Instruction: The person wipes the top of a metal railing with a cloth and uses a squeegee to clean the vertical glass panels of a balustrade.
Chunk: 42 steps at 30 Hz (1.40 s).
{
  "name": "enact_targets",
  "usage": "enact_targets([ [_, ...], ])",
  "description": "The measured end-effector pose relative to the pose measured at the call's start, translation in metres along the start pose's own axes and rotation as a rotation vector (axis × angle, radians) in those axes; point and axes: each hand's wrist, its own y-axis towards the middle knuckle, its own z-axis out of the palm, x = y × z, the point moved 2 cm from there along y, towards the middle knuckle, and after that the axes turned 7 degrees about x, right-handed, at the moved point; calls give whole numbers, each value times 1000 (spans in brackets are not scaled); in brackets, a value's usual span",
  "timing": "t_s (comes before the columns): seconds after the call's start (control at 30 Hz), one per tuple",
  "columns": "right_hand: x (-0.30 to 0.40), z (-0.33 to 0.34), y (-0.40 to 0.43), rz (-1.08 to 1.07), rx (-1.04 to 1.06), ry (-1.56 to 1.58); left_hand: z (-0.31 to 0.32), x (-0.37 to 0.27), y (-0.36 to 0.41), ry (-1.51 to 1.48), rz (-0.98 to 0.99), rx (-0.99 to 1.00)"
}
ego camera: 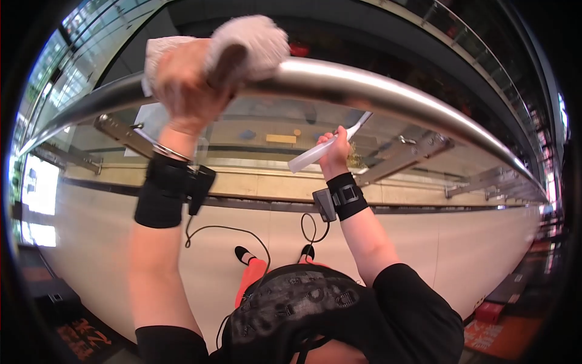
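A white cloth (254, 45) is bunched in my left hand (188, 86), pressed around the top of a round metal handrail (363, 82) at the upper left. Motion blurs the hand and the cloth. Lower and to the right, my right hand (335, 148) grips the white plastic handle of a tool (313, 154); its thin far end points up towards the rail, and what it carries there cannot be told. This hand is in front of the glass panel (291, 109) beneath the rail, apart from the handrail. Both wrists wear black bands with small devices and cables.
Metal brackets (404, 157) join the rail to the glass at several places. A pale ledge (250, 182) runs along the foot of the glass, above the light floor (400, 245). A dark drop lies beyond the rail. Orange mats (500, 336) lie behind, at the lower corners.
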Motion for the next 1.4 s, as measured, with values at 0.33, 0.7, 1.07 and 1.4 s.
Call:
enact_targets([
  [0.33,-184,126,-55,135,13,-65,-122,84,-280,-482,-1165,-107],
  [0.7,-364,236,-93,201,190,-134,-322,19,-505,79,-1903,-420],
  [1.07,-463,275,-108,63,236,-503,-309,22,-539,12,-1998,-482],
  [1.4,-476,251,-84,-284,318,-1002,-279,37,-533,-79,-2022,-506],
])
